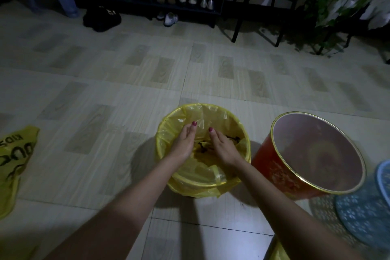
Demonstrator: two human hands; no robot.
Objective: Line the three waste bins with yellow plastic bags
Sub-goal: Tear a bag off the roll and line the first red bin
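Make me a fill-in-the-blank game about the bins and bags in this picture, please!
1. Both hands, left hand and right hand, reach into the bin lined with a ____ plastic bag.
2. The red bin beside it has ____ bag in it.
3. The blue bin at the picture's right edge has a ____ patterned wall.
4. A spare yellow bag lies flat on the ____.

Missing words: yellow; no; lattice; floor

both hands side by side, palms down, fingers extended, forearms reaching forward.
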